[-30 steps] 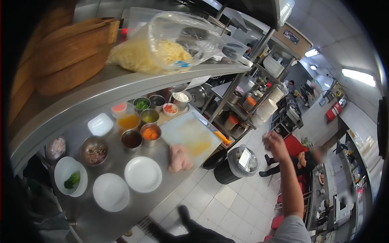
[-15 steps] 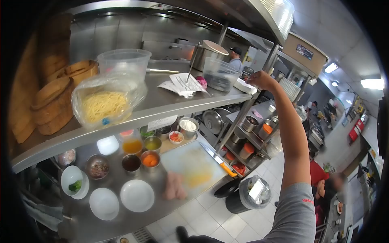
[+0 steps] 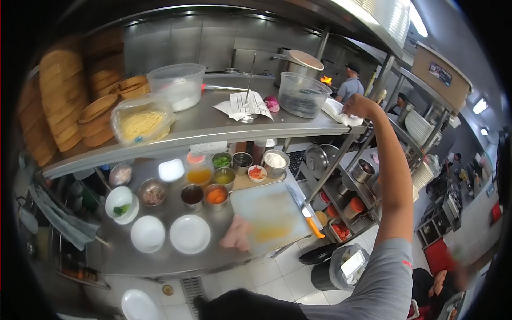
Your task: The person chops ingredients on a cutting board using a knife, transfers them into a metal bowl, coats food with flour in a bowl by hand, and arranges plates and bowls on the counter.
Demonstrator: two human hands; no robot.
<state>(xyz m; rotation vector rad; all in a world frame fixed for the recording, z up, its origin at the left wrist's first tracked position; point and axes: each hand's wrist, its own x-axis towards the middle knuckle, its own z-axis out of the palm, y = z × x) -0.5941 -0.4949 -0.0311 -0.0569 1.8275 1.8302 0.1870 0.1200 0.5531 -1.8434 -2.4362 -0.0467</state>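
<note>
My right hand [image 3: 361,106] reaches out to the far right end of the upper steel shelf. Its fingers are bent down and pinched on a white cloth [image 3: 333,111], which lies crumpled at the shelf's edge; it may be paper towel. Just left of the cloth stands a clear plastic tub [image 3: 304,96] with dark contents. My left hand is out of view. On the counter below, a pale pink piece of raw meat [image 3: 236,233] lies against the left edge of a white cutting board [image 3: 272,216]. A knife with an orange handle [image 3: 313,226] rests along the board's right side.
The shelf [image 3: 224,125] also carries bagged noodles [image 3: 143,122], wooden steamers [image 3: 98,120] and receipts on a spike [image 3: 248,106]. Beneath it are metal cups of sauces [image 3: 217,196] and white bowls [image 3: 148,234]. A bin [image 3: 341,266] stands on the floor; co-workers are farther off.
The view has shifted, so the shelf and counter appear farther right. My right hand stays at the shelf's end, and the white cloth beneath its fingers looks more rumpled.
</note>
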